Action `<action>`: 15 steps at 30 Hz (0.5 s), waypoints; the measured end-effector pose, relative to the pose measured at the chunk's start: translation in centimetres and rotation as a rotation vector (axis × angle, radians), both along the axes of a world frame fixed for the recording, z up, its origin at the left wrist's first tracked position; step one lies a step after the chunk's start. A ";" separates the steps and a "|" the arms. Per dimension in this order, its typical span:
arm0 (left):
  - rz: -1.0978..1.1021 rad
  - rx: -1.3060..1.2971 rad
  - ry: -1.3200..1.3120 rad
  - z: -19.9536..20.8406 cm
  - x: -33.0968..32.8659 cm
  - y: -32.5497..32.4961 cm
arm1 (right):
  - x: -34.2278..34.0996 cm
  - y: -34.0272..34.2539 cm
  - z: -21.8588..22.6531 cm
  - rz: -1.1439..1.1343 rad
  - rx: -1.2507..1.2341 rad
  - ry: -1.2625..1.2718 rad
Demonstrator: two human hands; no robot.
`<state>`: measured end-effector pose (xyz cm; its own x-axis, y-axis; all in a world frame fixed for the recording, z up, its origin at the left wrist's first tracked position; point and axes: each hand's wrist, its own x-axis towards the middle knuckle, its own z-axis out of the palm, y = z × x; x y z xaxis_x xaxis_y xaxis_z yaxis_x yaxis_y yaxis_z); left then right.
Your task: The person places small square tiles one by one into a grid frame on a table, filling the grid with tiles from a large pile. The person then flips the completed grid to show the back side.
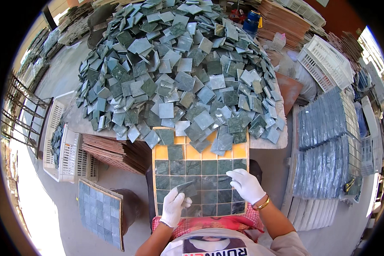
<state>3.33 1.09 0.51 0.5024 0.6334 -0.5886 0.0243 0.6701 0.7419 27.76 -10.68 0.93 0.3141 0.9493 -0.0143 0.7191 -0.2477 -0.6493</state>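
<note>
A framed yellow grid board (161,152) lies across my lap, its lower rows filled with square dark green stone tiles (193,167). My left hand (174,208), in a white glove, is closed on a thin stone tile (186,186), tilted and slightly blurred above the lower left of the grid. At the board's right side is my right hand (246,185), gloved too, its fingers stretched out and apart over the tiles near the frame. A few loose tiles (221,141) overlap the upper yellow cells.
A large heap of loose tiles (175,77) covers the table (269,143) ahead. At left are white crates (74,158), stacked brown boards (111,149) and a tile-filled board (99,209) on a stand. Wrapped tile stacks (322,166) and another white crate (326,62) stand right.
</note>
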 end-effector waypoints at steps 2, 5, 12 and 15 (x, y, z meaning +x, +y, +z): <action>0.008 0.008 -0.012 0.0 -0.4 -0.1 | 1.1 -0.7 0.4 -0.124 0.041 0.152; -0.001 0.017 -0.028 -0.4 -0.6 -0.1 | 1.9 -1.3 0.5 -0.140 0.113 0.049; -0.089 0.033 -0.034 -0.9 -0.6 -0.6 | 0.2 1.2 -1.2 0.192 -0.001 -0.189; -0.102 0.018 -0.047 -1.1 -0.5 -1.1 | 2.5 0.8 -0.8 0.315 0.064 -0.054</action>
